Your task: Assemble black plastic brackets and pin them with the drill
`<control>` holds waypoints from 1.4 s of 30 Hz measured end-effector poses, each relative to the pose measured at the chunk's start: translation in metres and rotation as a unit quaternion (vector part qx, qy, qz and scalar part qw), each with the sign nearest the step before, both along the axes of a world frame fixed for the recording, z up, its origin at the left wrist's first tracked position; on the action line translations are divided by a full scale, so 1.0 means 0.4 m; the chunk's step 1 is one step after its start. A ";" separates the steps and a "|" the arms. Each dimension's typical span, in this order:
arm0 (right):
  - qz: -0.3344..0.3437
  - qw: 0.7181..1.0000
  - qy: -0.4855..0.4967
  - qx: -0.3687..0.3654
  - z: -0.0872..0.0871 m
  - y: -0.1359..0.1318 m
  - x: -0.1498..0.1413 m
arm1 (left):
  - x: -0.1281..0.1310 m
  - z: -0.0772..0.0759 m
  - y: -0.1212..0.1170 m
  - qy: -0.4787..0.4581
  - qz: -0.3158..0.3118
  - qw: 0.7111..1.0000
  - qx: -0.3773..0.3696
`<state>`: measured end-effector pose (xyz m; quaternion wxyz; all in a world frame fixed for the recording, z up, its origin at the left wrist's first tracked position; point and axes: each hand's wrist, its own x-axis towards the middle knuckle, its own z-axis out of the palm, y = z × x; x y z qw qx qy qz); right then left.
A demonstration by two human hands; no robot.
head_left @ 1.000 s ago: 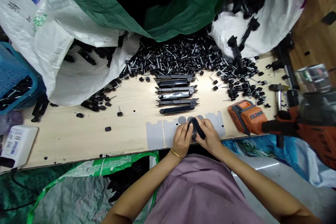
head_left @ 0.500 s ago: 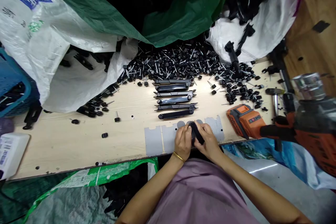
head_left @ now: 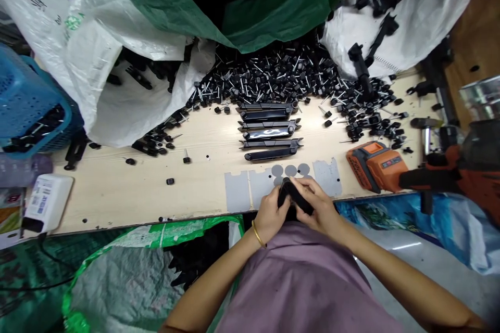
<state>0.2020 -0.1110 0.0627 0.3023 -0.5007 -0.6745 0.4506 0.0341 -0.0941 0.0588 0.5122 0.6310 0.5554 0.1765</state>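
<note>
My left hand point(head_left: 271, 214) and my right hand point(head_left: 319, 208) meet at the table's front edge, both closed on a black plastic part point(head_left: 299, 196). It is long and narrow with a rounded end, and it forms a peak between my fingers. Its lower portion is hidden by the hands. Just behind lie grey patches point(head_left: 236, 191) and grey discs point(head_left: 290, 170) on the wood. Farther back, several similar black bars point(head_left: 270, 154) lie side by side in a stack of rows.
A heap of black-headed screws point(head_left: 273, 75) spreads along the back. An orange-and-black power tool point(head_left: 380, 165) rests at right. At left are a white box point(head_left: 49, 203) and a blue basket point(head_left: 35, 99). A green-rimmed bag point(head_left: 117, 270) hangs open below the table point(head_left: 128, 192).
The black part, held by both hands, has come toward my body, and more grey discs show behind it. The camera view has shifted slightly. The row of bars is unchanged.
</note>
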 end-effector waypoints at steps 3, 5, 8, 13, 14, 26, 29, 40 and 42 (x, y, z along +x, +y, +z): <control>0.002 1.000 0.003 -0.001 0.003 -0.026 -0.009 | -0.002 0.015 -0.022 0.017 0.005 1.000 -0.010; -0.001 1.000 0.002 0.001 0.002 -0.037 -0.014 | -0.004 0.026 -0.025 0.026 -0.007 1.000 -0.015; -0.011 1.000 -0.001 0.010 0.003 -0.042 -0.020 | -0.007 0.040 -0.022 0.033 -0.015 0.999 -0.017; -0.025 0.999 -0.014 0.029 0.012 -0.044 -0.029 | 0.004 0.046 -0.036 0.028 0.027 0.999 -0.014; -0.025 0.999 -0.016 0.033 0.013 -0.046 -0.030 | 0.007 0.045 -0.041 0.024 0.036 0.999 -0.015; 0.093 0.994 -0.028 0.058 0.024 0.010 -0.001 | -0.041 0.053 -0.023 0.009 -0.005 1.000 0.018; 0.259 0.959 -0.077 0.082 0.055 0.054 -0.002 | -0.072 0.071 0.020 -0.004 -0.086 0.993 0.078; -0.384 0.863 -0.311 0.105 0.010 0.519 0.210 | -0.113 0.004 0.055 -0.138 0.072 0.981 -0.116; -0.435 0.825 -0.360 0.029 0.000 0.582 0.267 | -0.111 0.004 0.038 -0.173 0.091 0.971 -0.139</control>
